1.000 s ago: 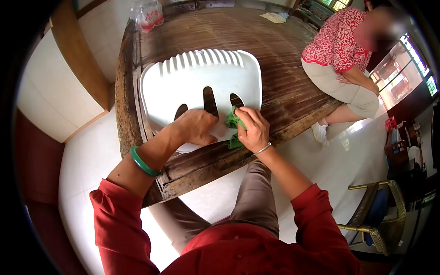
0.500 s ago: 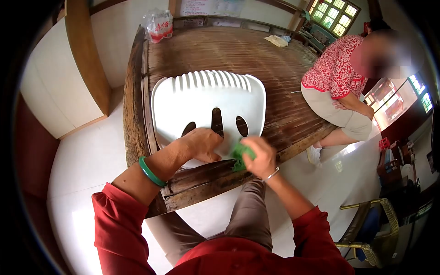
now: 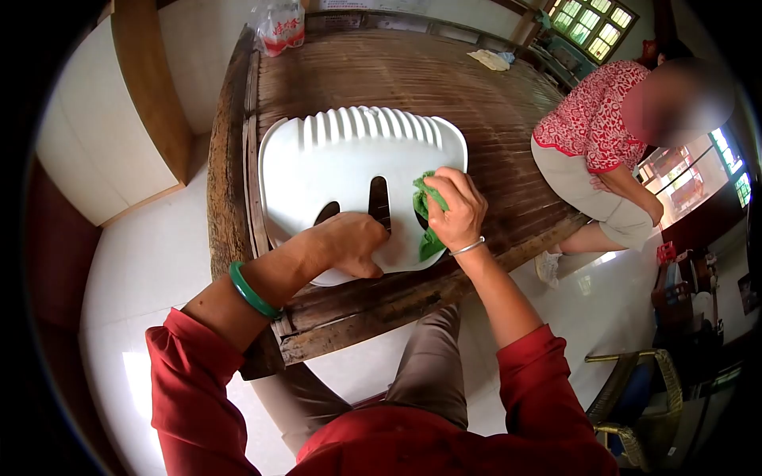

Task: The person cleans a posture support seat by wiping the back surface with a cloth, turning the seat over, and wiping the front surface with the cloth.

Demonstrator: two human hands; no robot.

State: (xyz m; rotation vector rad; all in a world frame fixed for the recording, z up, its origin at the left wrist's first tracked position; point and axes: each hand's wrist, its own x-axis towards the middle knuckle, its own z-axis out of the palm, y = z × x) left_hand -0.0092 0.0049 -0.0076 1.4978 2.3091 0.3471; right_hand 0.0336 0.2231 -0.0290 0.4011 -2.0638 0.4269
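A white plastic piece (image 3: 349, 163) with a ribbed far edge and three slots lies on the brown slatted wooden surface (image 3: 500, 143). My left hand (image 3: 345, 242), below a green bangle, is closed on its near part, with fingers at the middle slot. In my right hand (image 3: 456, 208) a green cloth (image 3: 429, 242) is pinched; it rests against the piece at the right slot, partly covering that slot.
A person in a red patterned top (image 3: 591, 115) sits at the right edge of the surface. Wrapped bottles (image 3: 279, 30) stand at the far left corner, a pale cloth (image 3: 489, 59) lies at the back. A chair (image 3: 671, 389) is at lower right.
My right hand has moved the green cloth up and to the right, from the near edge of the white piece to the right slot. My left hand keeps its place on the piece.
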